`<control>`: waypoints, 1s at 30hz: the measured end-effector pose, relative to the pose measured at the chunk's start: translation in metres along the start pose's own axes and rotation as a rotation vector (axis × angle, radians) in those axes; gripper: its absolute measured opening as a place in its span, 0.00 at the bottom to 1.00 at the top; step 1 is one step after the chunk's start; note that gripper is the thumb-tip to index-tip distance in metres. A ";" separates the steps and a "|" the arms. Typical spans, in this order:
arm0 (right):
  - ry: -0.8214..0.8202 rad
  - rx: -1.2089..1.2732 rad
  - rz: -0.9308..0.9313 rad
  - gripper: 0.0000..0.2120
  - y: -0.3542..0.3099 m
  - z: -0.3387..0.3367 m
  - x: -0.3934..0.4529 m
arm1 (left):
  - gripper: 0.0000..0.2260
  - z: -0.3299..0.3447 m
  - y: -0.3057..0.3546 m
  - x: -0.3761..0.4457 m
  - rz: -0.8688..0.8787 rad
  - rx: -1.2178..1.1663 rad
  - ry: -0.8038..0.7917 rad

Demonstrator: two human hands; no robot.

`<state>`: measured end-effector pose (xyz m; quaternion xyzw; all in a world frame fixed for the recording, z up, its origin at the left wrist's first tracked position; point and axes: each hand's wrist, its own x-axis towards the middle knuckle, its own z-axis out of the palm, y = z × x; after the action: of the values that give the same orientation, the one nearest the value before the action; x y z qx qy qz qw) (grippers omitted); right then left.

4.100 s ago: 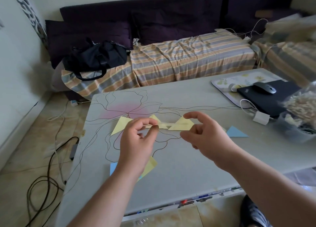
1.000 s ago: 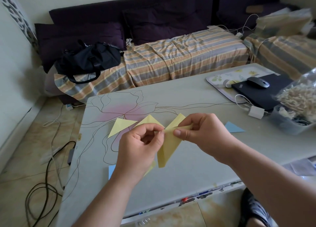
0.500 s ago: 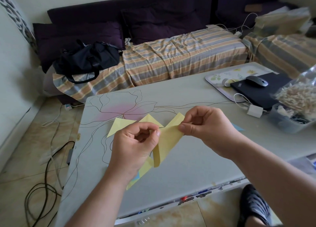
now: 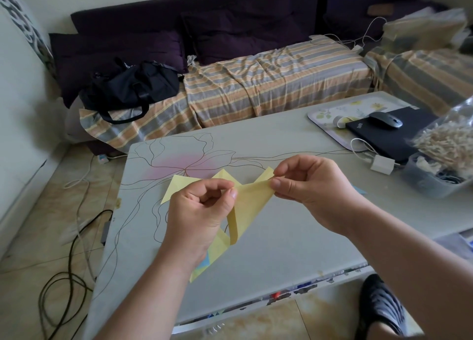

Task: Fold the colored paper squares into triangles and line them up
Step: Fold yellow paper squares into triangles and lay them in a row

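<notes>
Since the picture of half a second ago almost nothing has shifted: both hands keep the same yellow paper square point(image 4: 249, 201) in the air at the centre of the frame, only bent a little more into its loop.

The left hand point(image 4: 202, 211) pinches one corner between thumb and forefinger; the right hand point(image 4: 309, 186) pinches the opposite corner in the same narrow grip. The sheet sags below them, so I judge the step to be the joining of the two corners before the crease is pressed. The next move probably asks for exact matching of the corners, then a flat surface to press the fold.

Behind the hands, three folded yellow triangles point(image 4: 179, 186) lie in a row on the desk point(image 4: 294, 237). More unfolded sheets point(image 4: 212, 257), yellow and blue, lie under the left wrist.

For room: the desk below and to the right of the hands is bare. Its near edge runs across the lower part of the frame, close to the sheets. A laptop point(image 4: 384, 137) and a plastic tub point(image 4: 430, 183) stand well apart at the right.
</notes>
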<state>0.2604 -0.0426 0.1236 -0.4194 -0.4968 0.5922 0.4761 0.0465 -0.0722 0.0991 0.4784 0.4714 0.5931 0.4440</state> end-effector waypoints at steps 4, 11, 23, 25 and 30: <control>0.019 -0.006 0.009 0.08 0.002 -0.002 0.001 | 0.14 0.001 0.001 -0.001 -0.014 0.006 -0.004; 0.066 -0.005 0.041 0.12 0.005 0.000 0.004 | 0.11 0.000 -0.005 0.001 -0.034 0.026 -0.006; 0.081 -0.051 0.043 0.11 0.006 -0.004 0.008 | 0.06 -0.001 -0.008 0.004 -0.066 0.019 -0.014; 0.086 -0.022 0.054 0.13 0.005 -0.003 0.006 | 0.09 -0.001 -0.008 0.004 -0.078 0.021 -0.006; 0.065 0.123 0.153 0.16 0.010 0.007 0.002 | 0.09 0.006 -0.009 0.003 -0.115 -0.028 0.042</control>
<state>0.2523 -0.0427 0.1151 -0.4450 -0.4103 0.6423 0.4702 0.0527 -0.0671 0.0914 0.4317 0.4990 0.5831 0.4740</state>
